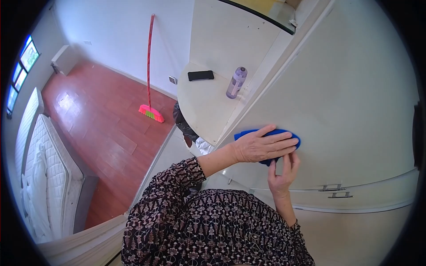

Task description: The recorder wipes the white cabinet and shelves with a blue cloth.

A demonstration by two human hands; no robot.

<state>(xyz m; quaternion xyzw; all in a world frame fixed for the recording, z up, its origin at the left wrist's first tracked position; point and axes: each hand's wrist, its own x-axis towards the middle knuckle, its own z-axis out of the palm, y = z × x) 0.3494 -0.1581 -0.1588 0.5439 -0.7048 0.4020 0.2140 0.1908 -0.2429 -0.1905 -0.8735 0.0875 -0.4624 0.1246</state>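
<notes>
A folded blue cloth [240, 135] lies against a large cream cabinet panel [336, 109]. My left hand [266, 146] is spread over the cloth and presses it to the panel, its fingers pointing right. From below, my right hand [283, 173] reaches up with its thumb and fingertips at the cloth's lower edge, close under my left fingers; whether it grips the cloth is hidden. Two metal bar handles [334, 189] are on the cabinet fronts, to the lower right of my hands.
A rounded white shelf [203, 103] holds a black phone [200, 75] and a purple bottle [237, 83]. Below it hangs a black plastic bag [182, 123]. A red-handled broom [149, 66] leans on the wall. Mattresses [53, 173] stand at the left. A dark-edged glass shelf [266, 15] juts out above.
</notes>
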